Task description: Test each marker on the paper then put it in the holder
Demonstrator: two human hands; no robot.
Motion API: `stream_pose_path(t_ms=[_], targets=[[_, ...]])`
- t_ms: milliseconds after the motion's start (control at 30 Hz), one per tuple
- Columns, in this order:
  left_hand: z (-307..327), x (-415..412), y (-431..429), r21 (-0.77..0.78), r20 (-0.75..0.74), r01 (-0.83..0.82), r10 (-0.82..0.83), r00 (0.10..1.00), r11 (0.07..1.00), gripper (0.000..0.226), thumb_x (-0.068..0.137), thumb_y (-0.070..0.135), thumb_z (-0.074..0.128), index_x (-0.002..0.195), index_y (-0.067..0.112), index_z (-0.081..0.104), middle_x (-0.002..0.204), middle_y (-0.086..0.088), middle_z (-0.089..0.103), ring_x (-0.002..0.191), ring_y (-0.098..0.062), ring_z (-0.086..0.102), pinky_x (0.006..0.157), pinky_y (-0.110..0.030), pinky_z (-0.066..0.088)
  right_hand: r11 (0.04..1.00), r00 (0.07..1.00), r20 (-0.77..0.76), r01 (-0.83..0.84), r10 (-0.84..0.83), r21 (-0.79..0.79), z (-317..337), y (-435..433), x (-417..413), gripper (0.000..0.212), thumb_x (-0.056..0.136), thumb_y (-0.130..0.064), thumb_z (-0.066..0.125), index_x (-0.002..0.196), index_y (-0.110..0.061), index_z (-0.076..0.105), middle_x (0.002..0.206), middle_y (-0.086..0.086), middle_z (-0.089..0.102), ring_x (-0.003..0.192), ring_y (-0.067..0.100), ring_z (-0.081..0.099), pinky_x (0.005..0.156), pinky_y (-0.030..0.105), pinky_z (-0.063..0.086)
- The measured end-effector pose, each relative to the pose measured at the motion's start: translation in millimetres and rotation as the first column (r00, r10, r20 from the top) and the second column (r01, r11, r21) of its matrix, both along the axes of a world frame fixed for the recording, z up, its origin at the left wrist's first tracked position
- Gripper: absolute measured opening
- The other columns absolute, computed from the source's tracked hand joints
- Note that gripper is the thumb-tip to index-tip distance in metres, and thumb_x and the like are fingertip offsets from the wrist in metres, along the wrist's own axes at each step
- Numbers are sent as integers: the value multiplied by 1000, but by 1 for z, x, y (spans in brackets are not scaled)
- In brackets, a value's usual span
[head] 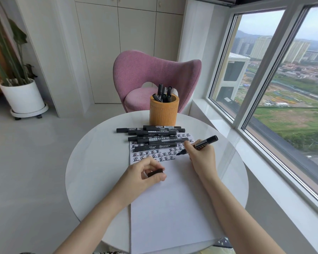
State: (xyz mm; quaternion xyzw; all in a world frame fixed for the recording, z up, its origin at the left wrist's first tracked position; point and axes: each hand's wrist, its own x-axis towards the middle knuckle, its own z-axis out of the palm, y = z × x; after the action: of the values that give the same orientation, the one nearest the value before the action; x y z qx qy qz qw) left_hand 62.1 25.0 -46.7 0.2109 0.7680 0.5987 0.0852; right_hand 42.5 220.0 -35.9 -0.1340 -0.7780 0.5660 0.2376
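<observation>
While the left hand (136, 174) pinches a cap (155, 173), the right hand (200, 158) grips a marker (207, 141).

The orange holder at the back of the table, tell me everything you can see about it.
The holder is an upright round cup, orange-tan, with a fine woven-looking texture and a thick rim. It stands near the far edge of the white table, just behind the loose markers lying flat; whether they touch its base is unclear. Several black markers stand inside, leaning together.

Marker pile (151, 133) between holder (163, 112) and bare paper (173, 198)
</observation>
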Motion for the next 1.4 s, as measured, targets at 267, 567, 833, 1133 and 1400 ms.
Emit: stream_pose_path(t_ms=[267,567,833,1133,1400], targets=[[0,-1,1,-9,-8,5,-5,1000,1000,11,80,18,72,88,18,64,82,1,73,77,-5,63,64,-13,39,1000,1000,4,-11,11,15,1,-2,1,47,85,-10,61,48,-21,33,34,-13,32,39,5,27,41,18,22],[-1,-2,2,-6,1,17,-17,1000,1000,10,82,15,71,88,16,64,80,-1,73,75,-7,65,63,-10,39,998,999,8,-35,35,57,-2,-2,-1,32,86,-12,61,62,-10,40,49,-6,27,43,7,22,42,22,18],[2,0,2,-13,0,12,-12,1000,1000,10,82,16,71,88,15,64,79,0,73,71,-3,62,60,-9,37,998,1000,-6,21,-21,65,-5,0,-3,26,85,-12,62,63,-3,49,59,7,37,51,7,25,46,24,21],[2,0,1,-21,-6,10,-10,1000,1000,9,82,16,71,88,15,64,78,1,73,70,-2,62,59,-8,36,998,1000,10,7,-8,55,-3,0,-1,32,86,-12,61,62,-10,40,52,-5,31,44,6,25,43,20,23],[3,1,2,-7,2,7,-7,1000,1000,9,82,14,70,89,13,64,77,-1,73,66,0,61,59,-7,37,998,1000,14,-7,6,57,-3,0,0,32,82,-7,58,62,-14,34,54,-2,29,46,7,22,42,21,18]])
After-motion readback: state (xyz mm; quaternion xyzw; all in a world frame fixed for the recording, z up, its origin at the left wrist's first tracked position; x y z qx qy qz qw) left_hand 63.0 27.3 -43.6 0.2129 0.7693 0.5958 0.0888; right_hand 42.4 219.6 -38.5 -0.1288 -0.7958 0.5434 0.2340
